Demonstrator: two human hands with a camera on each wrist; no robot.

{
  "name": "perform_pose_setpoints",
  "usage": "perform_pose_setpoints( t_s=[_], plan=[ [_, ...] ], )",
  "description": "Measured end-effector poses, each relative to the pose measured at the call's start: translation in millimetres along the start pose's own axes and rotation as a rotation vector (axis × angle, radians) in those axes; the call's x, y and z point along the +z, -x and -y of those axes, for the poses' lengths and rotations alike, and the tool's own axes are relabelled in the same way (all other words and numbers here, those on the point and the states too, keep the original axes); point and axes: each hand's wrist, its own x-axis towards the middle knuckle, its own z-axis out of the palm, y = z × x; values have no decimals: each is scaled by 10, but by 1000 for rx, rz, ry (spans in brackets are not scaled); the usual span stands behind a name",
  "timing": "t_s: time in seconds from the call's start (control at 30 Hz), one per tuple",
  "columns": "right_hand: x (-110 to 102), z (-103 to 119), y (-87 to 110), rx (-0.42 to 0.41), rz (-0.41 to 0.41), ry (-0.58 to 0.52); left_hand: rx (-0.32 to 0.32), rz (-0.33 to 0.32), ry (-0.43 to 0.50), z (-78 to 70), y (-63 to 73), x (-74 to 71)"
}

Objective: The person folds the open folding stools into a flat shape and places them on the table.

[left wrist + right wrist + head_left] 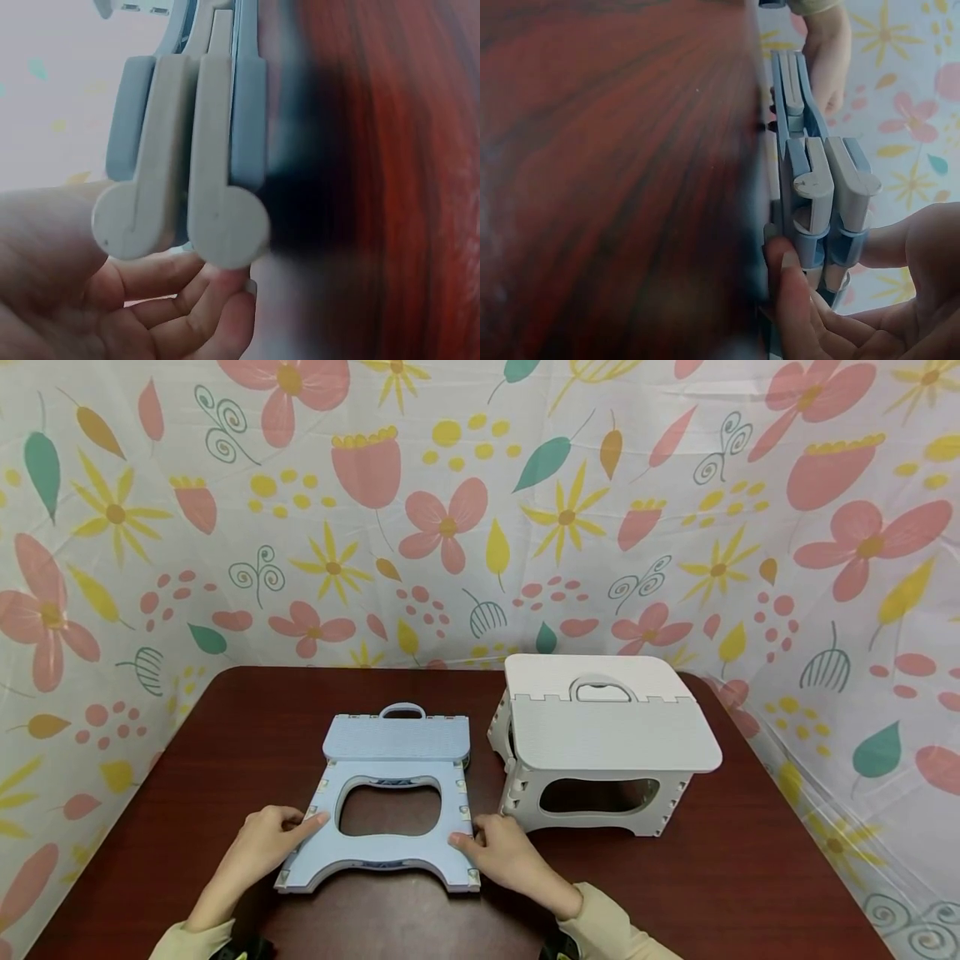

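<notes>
A light blue folding step stool (397, 739) lies folded flat on the table, its handle loop at the far end. At its left edge my left hand (258, 852) grips it, thumb on top and fingers underneath. My right hand (510, 857) holds the right edge in the same way, near the front. In the left wrist view the grey-white folded leg ends (214, 225) stand side by side above the curled fingers. Stacked blue and white leg layers (817, 180) show in the right wrist view, with the fingertips below them.
A white folding step stool (611, 727) stands unfolded to the right of the blue one, close to my right hand. Both are on a dark red-brown wooden table (720, 877). A floral cloth (450, 527) hangs behind the table and along its sides.
</notes>
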Motion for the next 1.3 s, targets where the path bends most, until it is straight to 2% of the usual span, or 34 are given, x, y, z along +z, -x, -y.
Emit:
perform_pose_setpoints(
  t_s=[0.23,1.3],
  plan=[
    [1,13,1,-8,-30,62,-15,-8,8,-7,11,9],
    [-1,35,-6,-29,-70,95,7,-30,-15,-3,15,49]
  ],
)
